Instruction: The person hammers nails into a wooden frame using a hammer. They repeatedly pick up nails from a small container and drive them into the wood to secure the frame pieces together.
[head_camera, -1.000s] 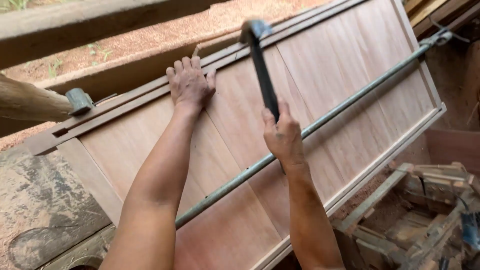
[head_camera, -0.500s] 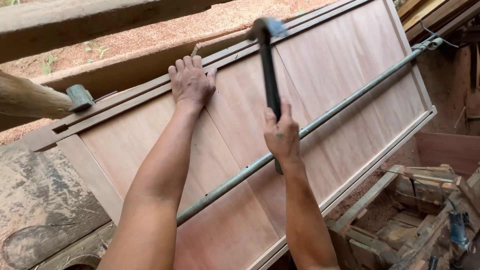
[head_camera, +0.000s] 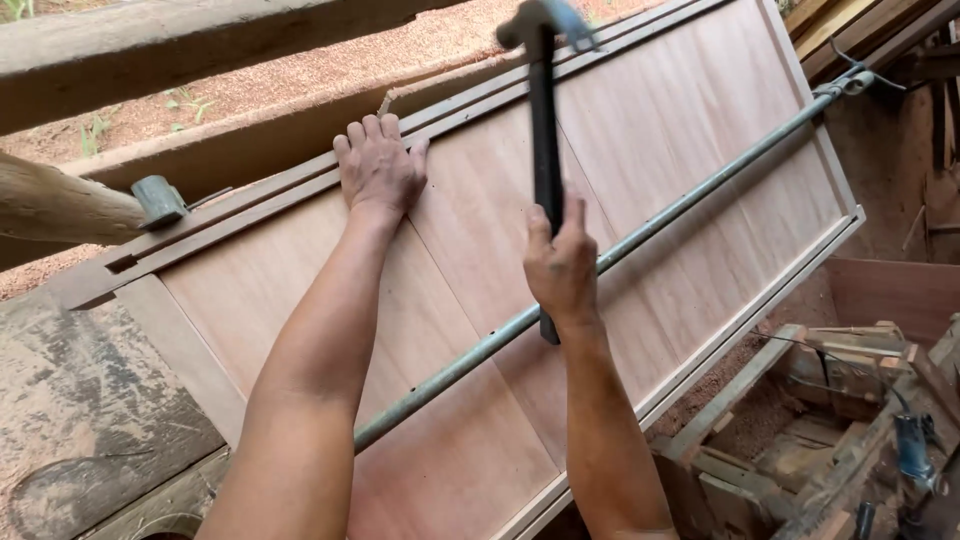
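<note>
Right hand (head_camera: 560, 262) gripping hammer (head_camera: 545, 120), handle near vertical, head up. Left hand (head_camera: 380, 165) open, flat on door panel (head_camera: 690, 110).

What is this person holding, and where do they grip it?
The right hand grips a hammer low on its dark handle, head raised. The left hand holds nothing; it lies flat on the wooden panel.

Both forearms are bare, with no sleeves in view. The left hand (head_camera: 378, 165) and right hand (head_camera: 560, 265) wear no gloves.
</note>
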